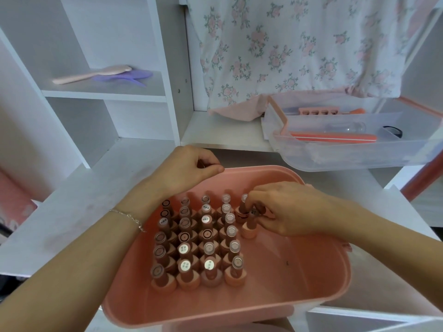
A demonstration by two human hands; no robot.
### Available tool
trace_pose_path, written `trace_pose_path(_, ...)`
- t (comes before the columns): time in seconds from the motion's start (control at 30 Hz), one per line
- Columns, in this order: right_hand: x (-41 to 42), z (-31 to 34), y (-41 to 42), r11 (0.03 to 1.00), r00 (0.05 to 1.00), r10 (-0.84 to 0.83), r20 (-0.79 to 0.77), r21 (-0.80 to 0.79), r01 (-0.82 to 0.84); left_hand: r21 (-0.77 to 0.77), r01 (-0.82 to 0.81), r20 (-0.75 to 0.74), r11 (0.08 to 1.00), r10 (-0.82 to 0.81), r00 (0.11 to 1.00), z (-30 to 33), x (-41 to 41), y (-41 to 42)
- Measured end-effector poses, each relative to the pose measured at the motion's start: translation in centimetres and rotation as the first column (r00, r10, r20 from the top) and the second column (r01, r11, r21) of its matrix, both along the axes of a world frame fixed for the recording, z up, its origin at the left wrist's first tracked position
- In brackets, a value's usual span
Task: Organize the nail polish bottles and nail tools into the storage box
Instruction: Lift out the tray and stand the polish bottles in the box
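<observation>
storage box [318,279]: the pink tub I take as my landmark, nearest to me and open on top; its right half shows bare floor.
bottle rows [196,238]: nail polish bottles stand upright in the box's left half, in 4 tidy columns running from the near wall toward the far wall.
held bottle [249,227]: upright, long axis vertical, at the far end of a 5th column that I judge is just being started; it is right of the rows, toward the box's far right part.
right hand [287,209]: inside the box, fingers curled down round the cap of the held bottle; clearly the nearer hand for the next placing.
left hand [189,167]: at the box's far-left rim, fingers curled shut; something small and dark may sit between thumb and finger, but I cannot tell what.
next move, my guess: the free slots run from the held bottle back toward the near wall, so I would fill the 5th column that way.
clear tray [335,159]: beyond the box's far-right corner, holding a nail file [335,137] and a toe separator [318,111].
</observation>
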State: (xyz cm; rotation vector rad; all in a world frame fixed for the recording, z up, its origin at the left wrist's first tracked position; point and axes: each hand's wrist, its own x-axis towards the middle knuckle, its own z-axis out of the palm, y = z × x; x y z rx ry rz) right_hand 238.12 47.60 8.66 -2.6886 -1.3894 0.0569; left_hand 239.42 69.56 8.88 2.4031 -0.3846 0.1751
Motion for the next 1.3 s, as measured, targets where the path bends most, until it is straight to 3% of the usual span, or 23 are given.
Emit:
trace_pose_path(0.73, 0.4, -0.2, 1.0, 1.000, 1.000, -0.007, -0.028, -0.007, 0.007, -0.019, 0.012, 0.013, 1.000, -0.012, 1.000, -0.2, 0.2, 0.1)
trace_pose_path(1.3, 0.5, -0.2, 0.8, 1.000, 0.999, -0.003, 0.036, -0.007, 0.004, -0.029, 0.019, 0.006, 0.999, -0.019, 1.000, -0.1, 0.0, 0.0)
